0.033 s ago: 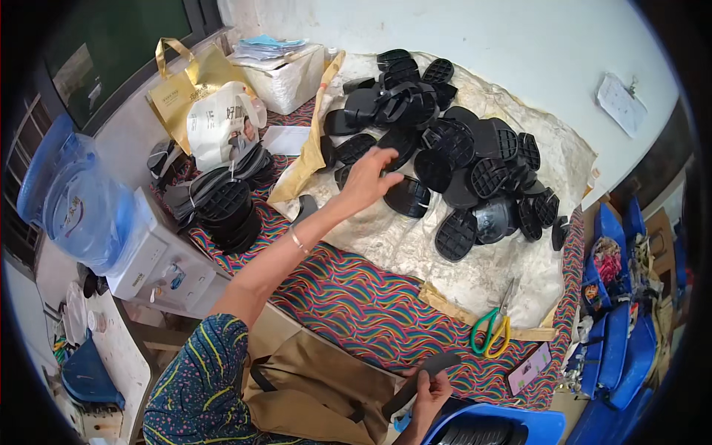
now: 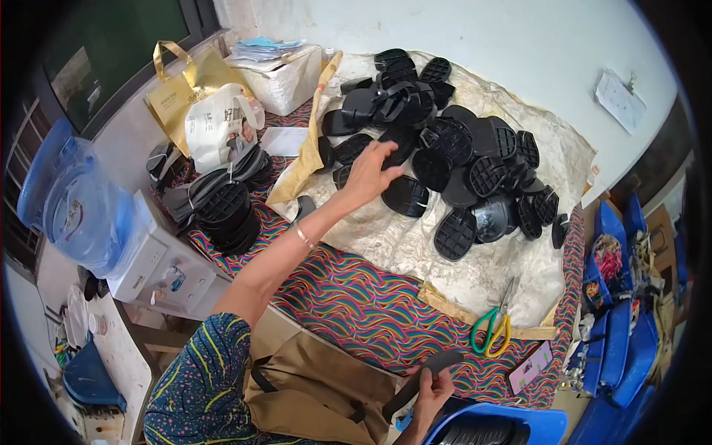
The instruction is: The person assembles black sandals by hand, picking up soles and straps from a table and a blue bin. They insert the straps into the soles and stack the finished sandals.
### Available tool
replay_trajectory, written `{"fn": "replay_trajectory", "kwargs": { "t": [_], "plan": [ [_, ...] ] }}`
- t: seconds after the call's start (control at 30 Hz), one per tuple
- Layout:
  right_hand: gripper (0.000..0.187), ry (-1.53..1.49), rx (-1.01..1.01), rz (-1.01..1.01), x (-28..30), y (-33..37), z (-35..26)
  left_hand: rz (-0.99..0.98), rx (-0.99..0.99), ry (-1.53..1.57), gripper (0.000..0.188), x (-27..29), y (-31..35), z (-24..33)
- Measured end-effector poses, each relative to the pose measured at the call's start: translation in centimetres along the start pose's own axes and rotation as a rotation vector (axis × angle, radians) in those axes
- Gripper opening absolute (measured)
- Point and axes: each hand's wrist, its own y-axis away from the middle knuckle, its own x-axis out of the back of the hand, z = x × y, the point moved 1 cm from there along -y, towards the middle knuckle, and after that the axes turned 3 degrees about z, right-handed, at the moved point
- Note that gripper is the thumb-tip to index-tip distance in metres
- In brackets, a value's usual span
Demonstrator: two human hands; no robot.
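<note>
My left hand (image 2: pixel 368 176) reaches over the near left edge of a heap of black shoe soles (image 2: pixel 454 236). Its fingers are apart, with nothing visibly held; the nearest sole (image 2: pixel 406 196) lies just to the right of the thumb. Many soles in the heap show a gridded underside, while others show a smooth face. Low in the view, my right hand (image 2: pixel 434 393) is closed around a curved black sole (image 2: pixel 446 361), its thumb on the upper face. Part of that sole is hidden behind the fingers.
A whitish sheet (image 2: pixel 386 241) lies under the heap on a patterned tablecloth (image 2: pixel 348 304). Green-and-yellow-handled scissors (image 2: pixel 489 334) and a phone (image 2: pixel 531 368) lie at the right. Beside my right hand is a blue bin (image 2: pixel 549 426); bundled soles (image 2: pixel 226 211) stand at left.
</note>
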Motion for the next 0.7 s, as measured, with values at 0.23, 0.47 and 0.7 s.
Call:
{"fn": "replay_trajectory", "kwargs": {
  "t": [0.23,0.47,0.7],
  "plan": [
    [0.005,0.177,0.098,0.115,1.0,-1.5,4.1,-0.011,0.039,-0.129,0.068,-2.5,-0.8,-3.6],
    [0.006,0.21,0.131,0.052,1.3,-1.2,4.1,-0.269,-0.082,-0.214,0.074,2.5,3.6,-5.3],
    [0.008,0.248,0.122,0.129,0.9,-1.4,3.3,-0.153,0.142,0.074,0.071,1.6,4.4,-6.8]
  ]
}}
